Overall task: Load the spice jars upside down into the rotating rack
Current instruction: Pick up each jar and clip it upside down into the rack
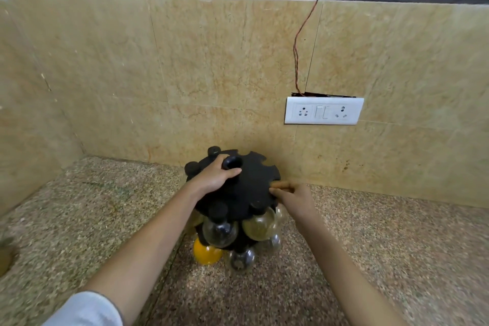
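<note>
Beige stone tiles cover the wall (pixel 211 74) behind the rack, and a speckled granite counter (pixel 397 246) spreads out under and around it. The black rotating rack (pixel 254 188) stands on that counter, close against the wall. Above and to the right of the rack is a white socket plate (pixel 324 110).

The left hand (pixel 214 176) lies over the rack's top disc, its fingers and thumb curled round the centre knob (pixel 232 161). The right hand (pixel 293 200) is at the rack's right rim, fingers bent in toward a notch. Whether they pinch a jar neck or only touch the rim cannot be told.

Several jars already hang cap-up from the rack's near side: a clear jar (pixel 219 231), a yellowish jar (pixel 260 225) just beside it, and lower down an orange jar (pixel 207 254) and a dark-filled jar (pixel 242 259). Black caps also show at the rack's left rim. Notches along the far and right rim look empty, so loading seems well along but unfinished. No loose jars are in sight on the counter.
</note>
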